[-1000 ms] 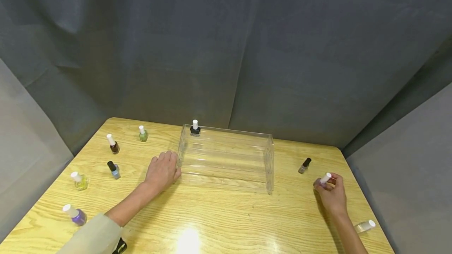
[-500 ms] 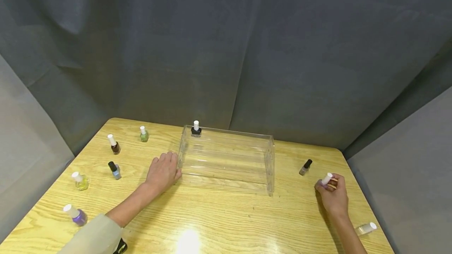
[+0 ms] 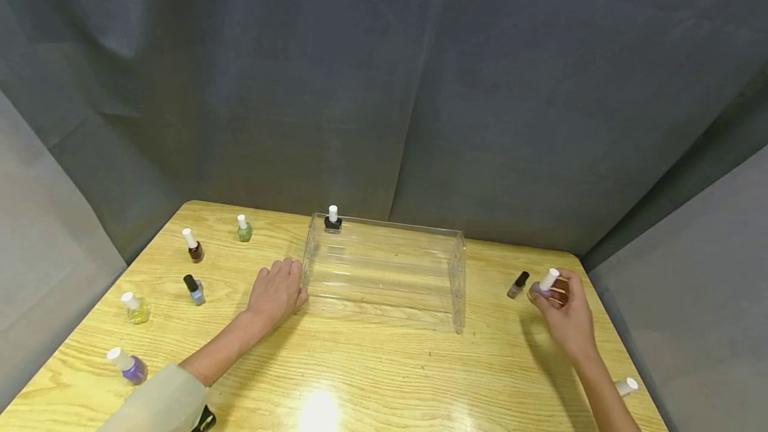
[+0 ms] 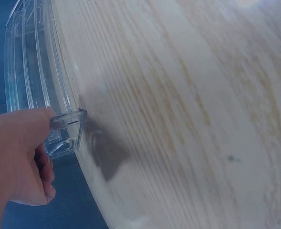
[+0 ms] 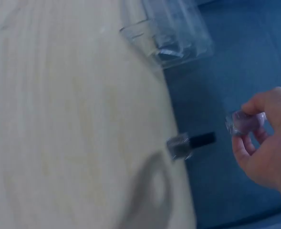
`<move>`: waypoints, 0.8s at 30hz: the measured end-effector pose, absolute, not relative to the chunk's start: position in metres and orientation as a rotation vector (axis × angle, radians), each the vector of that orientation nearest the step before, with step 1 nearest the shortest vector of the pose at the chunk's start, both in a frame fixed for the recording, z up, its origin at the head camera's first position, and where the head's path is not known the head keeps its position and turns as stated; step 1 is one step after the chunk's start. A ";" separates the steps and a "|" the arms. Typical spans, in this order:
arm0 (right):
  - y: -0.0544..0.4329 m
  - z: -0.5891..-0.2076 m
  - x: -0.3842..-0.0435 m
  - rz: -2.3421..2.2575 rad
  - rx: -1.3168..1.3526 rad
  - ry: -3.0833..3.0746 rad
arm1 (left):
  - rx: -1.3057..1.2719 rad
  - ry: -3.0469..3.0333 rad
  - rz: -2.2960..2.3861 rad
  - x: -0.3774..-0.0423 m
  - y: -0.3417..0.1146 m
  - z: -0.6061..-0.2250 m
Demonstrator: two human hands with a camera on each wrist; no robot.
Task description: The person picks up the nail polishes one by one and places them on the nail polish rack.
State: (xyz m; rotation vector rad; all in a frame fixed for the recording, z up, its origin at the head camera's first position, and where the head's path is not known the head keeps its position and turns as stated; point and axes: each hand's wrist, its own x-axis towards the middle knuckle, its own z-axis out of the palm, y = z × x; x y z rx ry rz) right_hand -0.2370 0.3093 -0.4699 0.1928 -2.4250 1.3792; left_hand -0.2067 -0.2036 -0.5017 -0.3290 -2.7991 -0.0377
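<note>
My right hand (image 3: 570, 315) pinches a mauve nail polish bottle with a white cap (image 3: 549, 279), raised off the table at the right. In the right wrist view the thumb and fingertips hold this bottle (image 5: 245, 122) by its glass body. A greyish nail polish bottle with a black cap (image 3: 518, 285) stands just left of it. My left hand (image 3: 275, 294) grips the left side of a clear stepped display rack (image 3: 384, 271); in the left wrist view the thumb lies on the rack's edge (image 4: 68, 117) with the fingers curled. A black nail polish bottle (image 3: 333, 220) stands on the rack's back left step.
Several polish bottles stand at the left: green (image 3: 244, 229), dark brown (image 3: 193, 247), light blue (image 3: 195, 290), yellow (image 3: 137, 309) and purple (image 3: 129, 366). A white-capped bottle (image 3: 627, 387) is partly behind my right forearm. A grey curtain (image 3: 384, 85) hangs behind the table.
My right hand has lifted the mauve nail polish bottle off the table and moved it slightly away from me, towards the black-capped bottle. My left hand stays on the rack.
</note>
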 end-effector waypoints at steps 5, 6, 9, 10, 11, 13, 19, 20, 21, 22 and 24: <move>0.292 -0.447 -0.242 1.394 0.361 -2.427 | -0.327 -2.800 -0.040 -0.206 -0.203 -0.502; 0.288 -0.443 -0.244 1.392 0.397 -2.429 | -0.327 -2.799 -0.040 -0.206 -0.204 -0.502; 0.275 -0.430 -0.250 1.417 0.502 -2.421 | -0.330 -2.796 -0.041 -0.206 -0.204 -0.502; 0.270 -0.427 -0.252 1.421 0.533 -2.421 | -0.329 -2.798 -0.044 -0.206 -0.204 -0.502; 0.264 -0.423 -0.254 1.439 0.562 -2.416 | -0.330 -2.801 -0.045 -0.206 -0.204 -0.502; 0.254 -0.416 -0.259 1.460 0.603 -2.426 | -0.329 -2.810 -0.058 -0.206 -0.204 -0.501; 0.220 -0.402 -0.273 1.539 0.713 -2.477 | -0.326 -2.818 -0.054 -0.207 -0.204 -0.502; 0.214 -0.400 -0.276 1.548 0.738 -2.487 | -0.326 -2.815 -0.048 -0.207 -0.205 -0.503; 0.208 -0.399 -0.278 1.556 0.762 -2.498 | -0.326 -2.813 -0.047 -0.207 -0.205 -0.503; 0.202 -0.397 -0.280 1.560 0.785 -2.509 | -0.328 -2.811 -0.045 -0.207 -0.205 -0.502; 0.192 -0.395 -0.284 1.548 0.829 -2.531 | -0.329 -2.805 -0.049 -0.206 -0.205 -0.502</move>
